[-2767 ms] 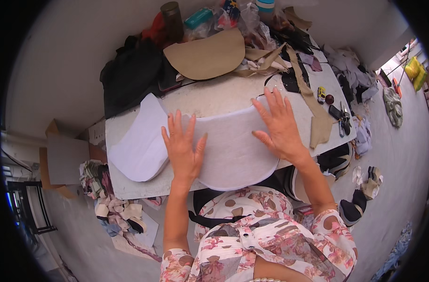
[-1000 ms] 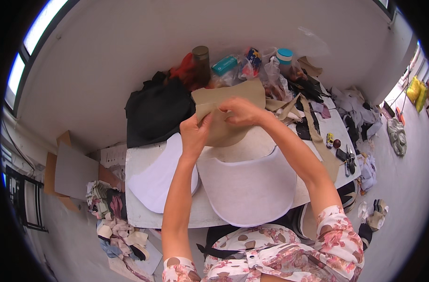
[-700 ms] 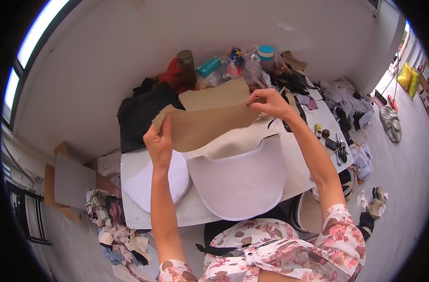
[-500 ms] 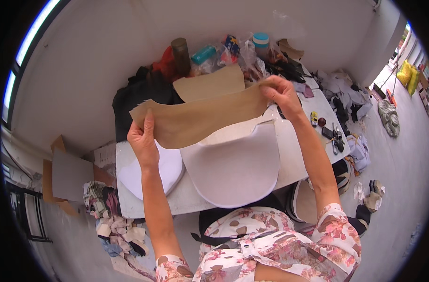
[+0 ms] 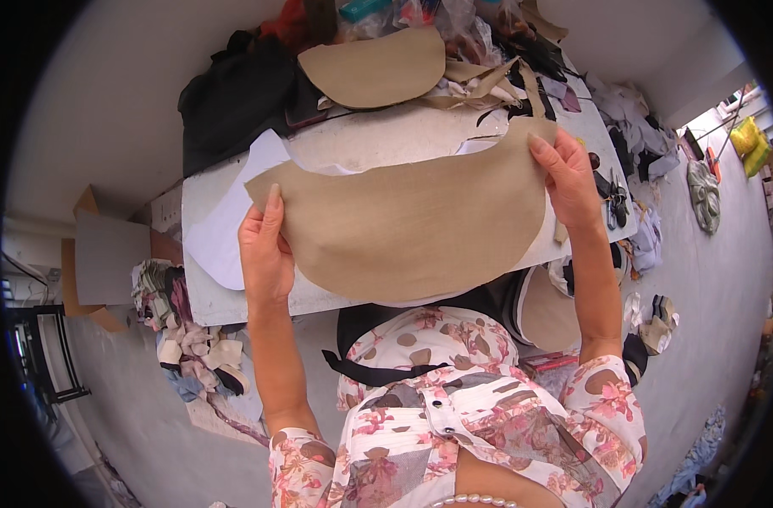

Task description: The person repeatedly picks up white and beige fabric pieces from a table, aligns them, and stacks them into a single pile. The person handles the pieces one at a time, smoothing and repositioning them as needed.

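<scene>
Between my two hands a curved tan fabric piece [image 5: 412,229] is held spread out over the white table. My left hand [image 5: 266,245] pinches its left corner, thumb on top. At the upper right corner my right hand [image 5: 568,179] grips it the same way. Beneath it lies the pale rounded piece, now mostly covered, with only a thin edge showing near the table front. A white cut piece [image 5: 226,233] lies on the table to the left of my left hand. Farther back rests another tan fabric piece [image 5: 374,68] with a rounded front edge.
Black cloth [image 5: 234,106] is heaped at the table's back left. Scissors [image 5: 615,199] lie at the right edge of the table [image 5: 353,135]. Fabric scraps [image 5: 209,356] pile up on the floor at left, near a cardboard box [image 5: 111,258]. More scraps [image 5: 632,127] sit at right.
The tan fabric has come lower and nearer, and now hangs over the pale piece with its broad face showing. Both hands moved with it and spread slightly apart. The view has tilted downward.
</scene>
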A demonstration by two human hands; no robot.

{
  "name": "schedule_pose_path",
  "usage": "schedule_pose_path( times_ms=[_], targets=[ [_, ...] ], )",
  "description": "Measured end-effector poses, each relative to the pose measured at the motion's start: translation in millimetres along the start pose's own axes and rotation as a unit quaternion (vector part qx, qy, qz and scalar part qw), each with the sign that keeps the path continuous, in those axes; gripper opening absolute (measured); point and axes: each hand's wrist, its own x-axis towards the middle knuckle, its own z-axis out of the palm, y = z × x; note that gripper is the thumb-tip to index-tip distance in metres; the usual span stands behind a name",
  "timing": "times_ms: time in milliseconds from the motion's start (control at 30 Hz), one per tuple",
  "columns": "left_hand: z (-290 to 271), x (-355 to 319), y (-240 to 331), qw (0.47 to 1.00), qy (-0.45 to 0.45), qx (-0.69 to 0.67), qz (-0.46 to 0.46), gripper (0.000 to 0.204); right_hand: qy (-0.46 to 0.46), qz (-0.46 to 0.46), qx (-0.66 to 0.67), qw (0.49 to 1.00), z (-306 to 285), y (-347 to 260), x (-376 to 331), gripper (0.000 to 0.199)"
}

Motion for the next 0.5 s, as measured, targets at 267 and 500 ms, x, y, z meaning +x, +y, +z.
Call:
schedule_pose_path(
  times_ms=[267,500],
  targets=[
    [-11,23,-46,0.988,0.052,0.091,-0.113,0.025,-0.011,0.079,-0.082,0.993,-10,51,19,0.029],
    [-15,23,-41,0.975,0.049,0.21,-0.054,0.024,-0.002,0.04,-0.109,0.993,-12,57,17,0.026]
  ],
)
